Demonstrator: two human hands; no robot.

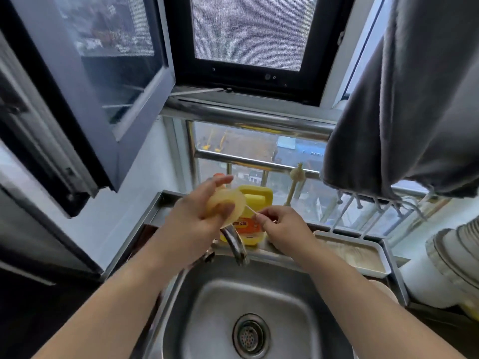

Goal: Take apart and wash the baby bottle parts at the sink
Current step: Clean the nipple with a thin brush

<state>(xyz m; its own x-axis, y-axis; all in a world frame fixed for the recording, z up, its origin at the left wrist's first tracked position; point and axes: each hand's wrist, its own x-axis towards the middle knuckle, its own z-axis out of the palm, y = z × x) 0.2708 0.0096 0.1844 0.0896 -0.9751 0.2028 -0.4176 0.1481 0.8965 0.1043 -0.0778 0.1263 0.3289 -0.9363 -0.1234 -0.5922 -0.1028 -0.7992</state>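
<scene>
My left hand point(197, 216) grips a round, pale yellow bottle part point(228, 207), a wide ring or cap, raised above the tap point(236, 244). My right hand point(281, 225) pinches a thin pale stick or small brush point(251, 210) whose tip points into the ring's open side. Both hands are held over the back edge of the steel sink point(298, 307). No water runs from the tap. What lies inside the ring is hidden.
A yellow detergent bottle point(255, 198) stands behind the tap on the ledge. A bottle brush point(295, 181) leans on the window rail. A white tray point(363, 255) sits at the right, a grey towel point(404, 99) hangs above, and stacked white bowls point(451, 263) stand far right.
</scene>
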